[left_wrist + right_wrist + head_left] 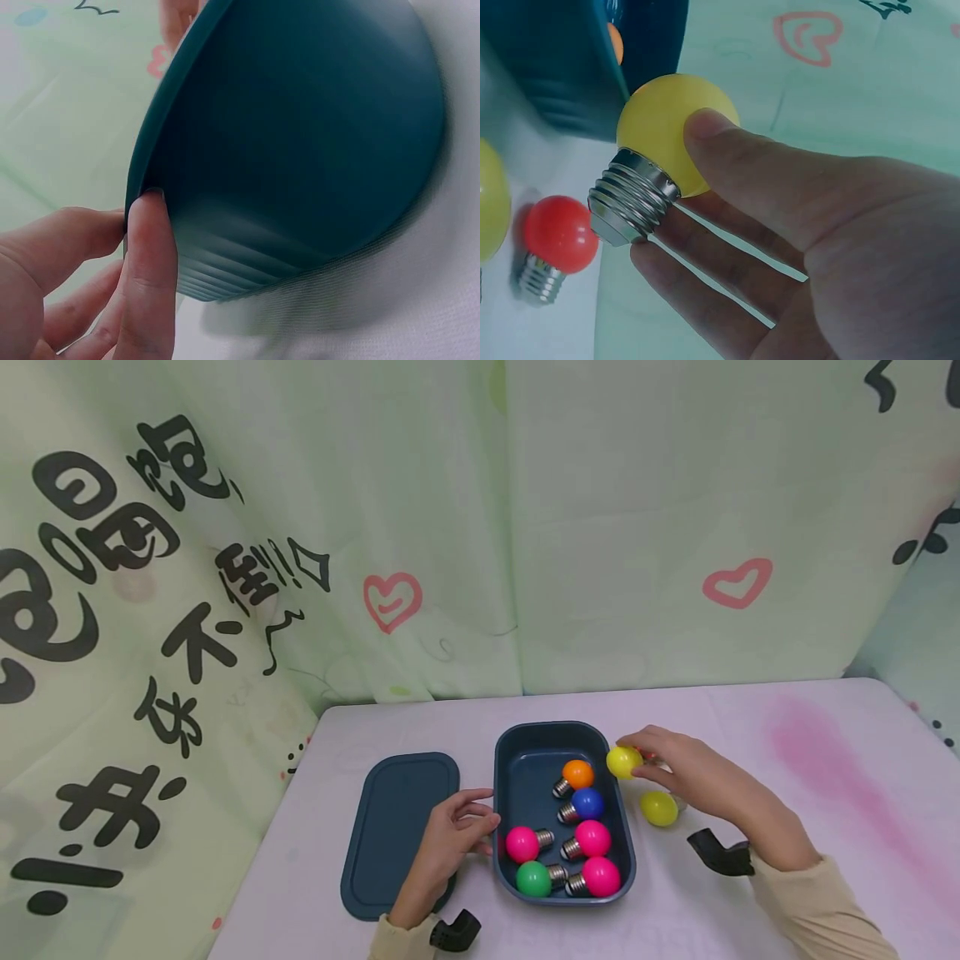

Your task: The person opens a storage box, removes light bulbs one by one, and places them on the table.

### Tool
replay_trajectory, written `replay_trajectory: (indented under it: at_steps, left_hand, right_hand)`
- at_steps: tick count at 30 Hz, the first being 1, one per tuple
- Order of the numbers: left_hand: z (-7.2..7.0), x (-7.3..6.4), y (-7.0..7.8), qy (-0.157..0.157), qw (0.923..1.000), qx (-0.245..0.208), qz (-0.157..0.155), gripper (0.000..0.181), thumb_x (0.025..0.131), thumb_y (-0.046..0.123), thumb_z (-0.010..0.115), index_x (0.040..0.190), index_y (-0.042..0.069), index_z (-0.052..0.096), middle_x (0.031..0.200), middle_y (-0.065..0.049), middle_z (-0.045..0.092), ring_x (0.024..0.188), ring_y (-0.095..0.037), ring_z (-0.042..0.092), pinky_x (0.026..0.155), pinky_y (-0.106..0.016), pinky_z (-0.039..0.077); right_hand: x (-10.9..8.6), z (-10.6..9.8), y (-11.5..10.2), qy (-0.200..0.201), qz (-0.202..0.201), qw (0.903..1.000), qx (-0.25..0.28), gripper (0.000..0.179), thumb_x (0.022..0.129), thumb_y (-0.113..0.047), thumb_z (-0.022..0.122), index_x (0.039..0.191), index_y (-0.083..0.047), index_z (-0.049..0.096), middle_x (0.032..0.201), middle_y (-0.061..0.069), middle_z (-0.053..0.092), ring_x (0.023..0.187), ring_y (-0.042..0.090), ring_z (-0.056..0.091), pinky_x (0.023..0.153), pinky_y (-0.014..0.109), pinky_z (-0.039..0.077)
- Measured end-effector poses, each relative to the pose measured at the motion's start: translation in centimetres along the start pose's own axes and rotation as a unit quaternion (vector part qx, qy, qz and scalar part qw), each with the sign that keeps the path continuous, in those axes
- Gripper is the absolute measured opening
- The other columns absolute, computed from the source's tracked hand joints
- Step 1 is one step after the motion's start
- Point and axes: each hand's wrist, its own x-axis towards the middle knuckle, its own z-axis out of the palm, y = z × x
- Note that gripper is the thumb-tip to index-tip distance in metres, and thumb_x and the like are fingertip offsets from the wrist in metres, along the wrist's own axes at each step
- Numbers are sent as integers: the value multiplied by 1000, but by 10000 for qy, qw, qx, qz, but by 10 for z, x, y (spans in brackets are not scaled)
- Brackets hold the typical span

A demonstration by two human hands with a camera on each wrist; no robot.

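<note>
My right hand [697, 772] pinches a yellow light bulb [622, 762] by its globe, just outside the right rim of the dark blue box [525, 760]. In the right wrist view the bulb's metal screw base shows between thumb and fingers. At the box's left side, my left hand [452, 831] grips the rim between thumb and fingers. Inside the box lie several bulbs: an orange bulb [577, 773], a blue bulb [587, 803], a green bulb [533, 878] and pink ones, among them a pink bulb [602, 877].
Another yellow bulb [658, 807] lies on the table right of the box. A red bulb [561, 234] rests near it, mostly hidden by my hand in the head view. Left of the box is a flat dark blue lid [397, 827]. A printed curtain [600, 527] hangs behind the table.
</note>
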Motion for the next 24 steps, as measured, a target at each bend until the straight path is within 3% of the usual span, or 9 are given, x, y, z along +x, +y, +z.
replay_trajectory:
  at_steps: [8,16,24]
  left_hand:
    - [0,1,-1,32,10000,-9,-44,48,90,14,74,134,2,58,97,-8,67,70,-12,66,62,-26,60]
    - [0,3,-3,15,10000,-40,-34,50,90,15,75,134,2,58,97,-6,67,70,-12,66,61,-27,60]
    - [0,3,-4,4,10000,4,-22,50,89,17,75,133,2,58,98,-9,67,70,-11,67,62,-27,60]
  right_hand:
    - [-4,3,11,-131,257,9996,52,34,89,-17,73,121,-8,66,106,1,66,94,22,64,85,46,58]
    - [-5,5,20,-374,648,9972,24,38,88,-13,74,124,-3,63,112,10,65,96,26,63,84,46,59]
    - [-6,10,31,-412,647,9971,21,39,87,-11,74,124,0,63,112,13,66,98,31,64,85,49,58]
